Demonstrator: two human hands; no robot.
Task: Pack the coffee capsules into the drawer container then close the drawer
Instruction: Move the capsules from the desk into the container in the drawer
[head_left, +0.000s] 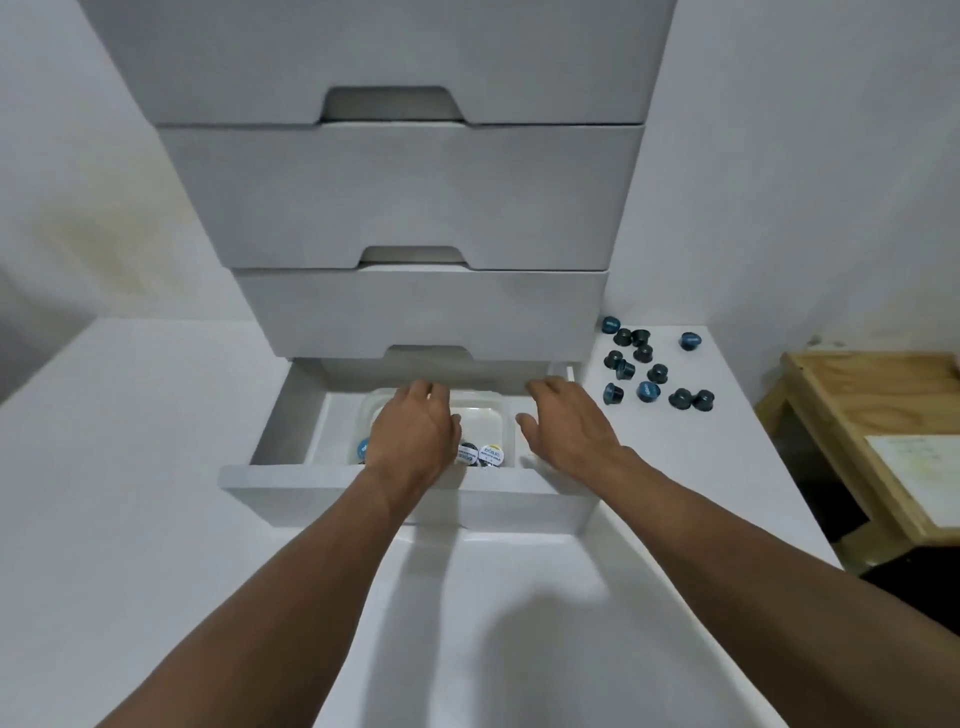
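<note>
My left hand (413, 431) reaches into the clear container (488, 415) in the open bottom drawer (291, 415), fingers hidden, so I cannot tell if it holds anything; my right hand (566, 426) hovers beside it, fingers loose. A few capsules (483, 454) lie at the container's front, the loose capsules (649, 371) scattered near the white counter's (130, 467) back right corner. White walls (805, 156) stand behind, a wooden table (857, 395) past the counter's right edge.
</note>
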